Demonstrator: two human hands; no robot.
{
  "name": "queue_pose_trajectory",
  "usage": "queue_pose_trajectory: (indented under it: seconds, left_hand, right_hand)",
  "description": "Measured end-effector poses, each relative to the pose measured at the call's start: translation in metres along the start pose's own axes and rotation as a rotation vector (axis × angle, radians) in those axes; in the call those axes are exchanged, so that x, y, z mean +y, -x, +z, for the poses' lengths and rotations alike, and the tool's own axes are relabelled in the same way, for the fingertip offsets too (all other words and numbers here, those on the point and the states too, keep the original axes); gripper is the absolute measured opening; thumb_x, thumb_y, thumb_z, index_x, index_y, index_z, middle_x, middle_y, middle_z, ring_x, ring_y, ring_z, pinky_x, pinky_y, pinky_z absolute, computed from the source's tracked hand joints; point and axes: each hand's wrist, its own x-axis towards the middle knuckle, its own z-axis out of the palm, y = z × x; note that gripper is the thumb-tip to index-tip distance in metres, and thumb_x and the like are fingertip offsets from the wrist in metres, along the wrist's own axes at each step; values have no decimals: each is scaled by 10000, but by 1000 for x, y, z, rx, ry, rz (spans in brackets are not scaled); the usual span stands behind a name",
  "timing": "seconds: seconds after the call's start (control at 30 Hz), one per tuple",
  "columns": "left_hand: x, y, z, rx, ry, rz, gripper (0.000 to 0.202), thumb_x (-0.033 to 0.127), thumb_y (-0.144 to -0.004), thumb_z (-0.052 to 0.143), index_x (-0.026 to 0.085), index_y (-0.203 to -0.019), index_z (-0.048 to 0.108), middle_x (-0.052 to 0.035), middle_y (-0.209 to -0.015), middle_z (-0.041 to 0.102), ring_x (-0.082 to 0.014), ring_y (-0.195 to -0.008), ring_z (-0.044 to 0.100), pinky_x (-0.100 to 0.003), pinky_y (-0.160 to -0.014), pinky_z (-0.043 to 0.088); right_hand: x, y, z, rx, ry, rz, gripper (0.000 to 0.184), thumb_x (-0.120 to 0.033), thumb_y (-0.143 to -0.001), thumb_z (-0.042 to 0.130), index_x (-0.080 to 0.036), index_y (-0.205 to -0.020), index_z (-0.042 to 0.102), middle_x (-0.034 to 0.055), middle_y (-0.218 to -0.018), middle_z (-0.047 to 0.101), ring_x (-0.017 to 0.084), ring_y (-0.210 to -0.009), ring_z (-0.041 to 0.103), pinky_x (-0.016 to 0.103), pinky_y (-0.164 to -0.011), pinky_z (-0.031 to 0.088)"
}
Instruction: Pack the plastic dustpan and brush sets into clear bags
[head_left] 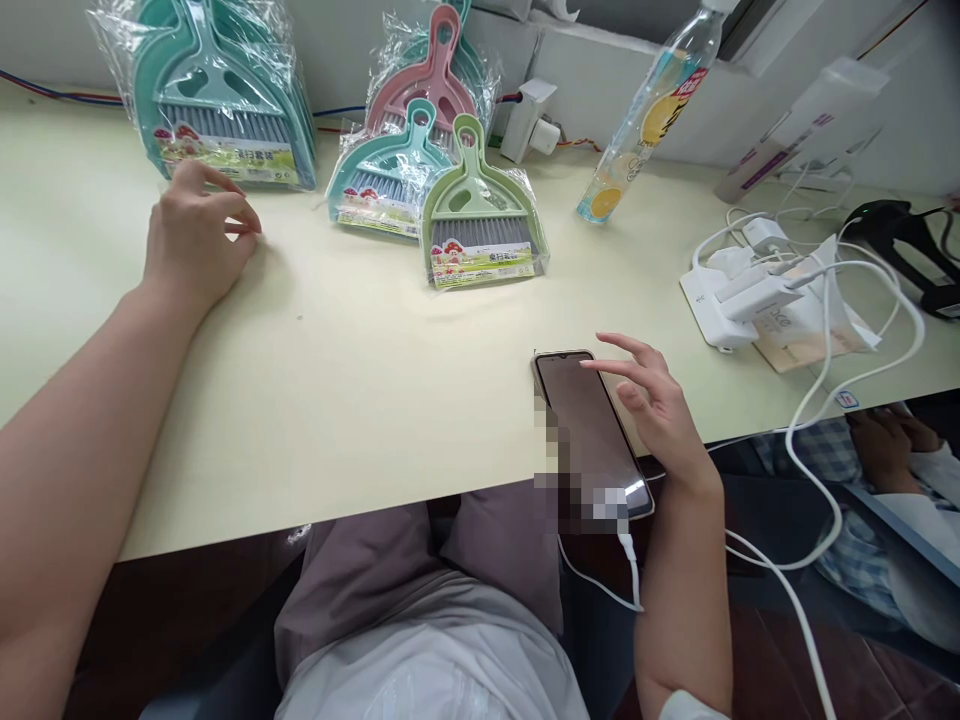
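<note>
Hovering hand: my right hand [664,420] lies along the right edge of a dark-screened black smartphone [592,440]; fingers apart and clamped on nothing, index and middle stretched over the glass; I cannot tell whether a fingertip touches it
Phone's place: on the near edge of the cream table top [337,400], its lower end jutting past the edge over my lap; just left of my right palm
Long axis: from far-left to near-right, slanted across the edge; a white charging cable [630,565] is plugged into the near end
Nearer hand: the right, right at the phone; the left is well apart, far across the table
Left hand: my left hand [196,235] rests on the table, fingers loosely curled toward the thumb, holding nothing; just in front of a stack of teal plastic dustpan-and-brush sets in clear wrap [225,100]
Further sets: a smaller teal wrapped set [386,170], a green one [480,215] leaning on it, a pink one [429,70] behind
Right side: a clear plastic bottle with lemon slices printed on it [649,115], tilted; a white power strip with chargers [724,295], near the phone's far side
Writing: the sets' paper labels show mushrooms and Chinese characters too small for me to read; the bottle's red patch likewise; part of the phone screen is blurred
Neighbour: another person's hand [889,445] below the table edge at far right
</note>
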Motion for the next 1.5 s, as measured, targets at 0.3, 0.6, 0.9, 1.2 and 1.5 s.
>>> queue_pose_trajectory:
  seconds: [0.3, 0.6, 0.9, 1.2, 1.5]
  left_hand:
    - [-1, -1, 0, -24, -9, -13, 311, 396, -864, 555, 125, -973, 663, -54, -1288, 497, -165, -1002, 655, -333, -892, 567]
    - [4, 0, -3, -20, -29, -44, 279, 380, -852, 540, 160, -966, 669, -50, -1306, 513, -148, -937, 675, -307, -899, 563]
    - [6, 0, -6, -17, -26, -44, 254, 327, -836, 524, 170, -950, 687, -45, -1307, 531, -147, -916, 671, -310, -904, 552]
    - [10, 1, -7, -21, 2, -50, 216, 277, -847, 551, 181, -969, 701, -29, -1324, 530, -161, -1049, 621, -300, -995, 516]
    - [6, 0, -4, -25, 9, -23, 263, 354, -860, 552, 144, -951, 682, -44, -1252, 530, -168, -1001, 644, -323, -933, 544]
  right_hand:
    - [-2, 1, 1, 51, -26, 7, 371, -572, -947, 451, -357, -1103, 709, 17, -1393, 562, 292, -1350, 450, 529, -1137, 345]
    - [-4, 1, 1, 69, -45, 12, 362, -562, -943, 464, -343, -1084, 716, 29, -1362, 587, 299, -1320, 485, 539, -1120, 369]
    - [-6, 2, 1, 85, -63, 14, 353, -554, -946, 468, -338, -1071, 718, 30, -1334, 605, 291, -1305, 505, 522, -1114, 383]
    - [-4, 2, 2, 117, -62, 2, 336, -533, -952, 468, -333, -1055, 717, 34, -1303, 626, 285, -1282, 528, 529, -1101, 395]
    - [-4, 3, 3, 139, -63, -4, 329, -523, -957, 463, -332, -1046, 716, 37, -1281, 638, 279, -1264, 548, 528, -1098, 405]
